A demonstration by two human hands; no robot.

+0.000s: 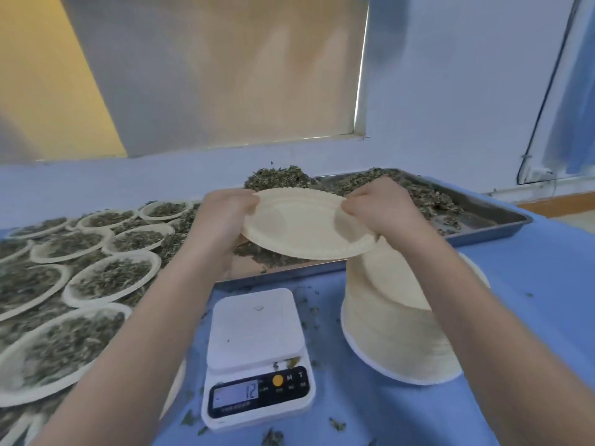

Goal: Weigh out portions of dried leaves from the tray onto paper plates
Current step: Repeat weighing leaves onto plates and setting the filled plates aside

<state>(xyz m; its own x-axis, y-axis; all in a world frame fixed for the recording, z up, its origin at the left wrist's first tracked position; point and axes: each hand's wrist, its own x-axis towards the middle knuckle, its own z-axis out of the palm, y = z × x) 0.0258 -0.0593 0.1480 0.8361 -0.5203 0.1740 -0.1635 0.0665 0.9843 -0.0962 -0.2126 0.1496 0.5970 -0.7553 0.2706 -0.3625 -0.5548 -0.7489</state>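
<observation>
An empty paper plate [302,225] is held in the air above the near edge of the metal tray [492,217]. My left hand [222,220] grips its left rim and my right hand [380,209] pinches its right rim. Dried leaves [415,191] lie heaped in the tray behind the plate. A white digital scale [257,352] stands below with a bare platform and its display lit. To its right rises a tall stack of empty paper plates [399,336], partly hidden by my right forearm.
Several filled plates of leaves [112,278] cover the left side of the blue table. Loose leaf crumbs [309,307] lie around the scale. A wall with a covered window stands behind, and a cable [547,101] runs down at the right.
</observation>
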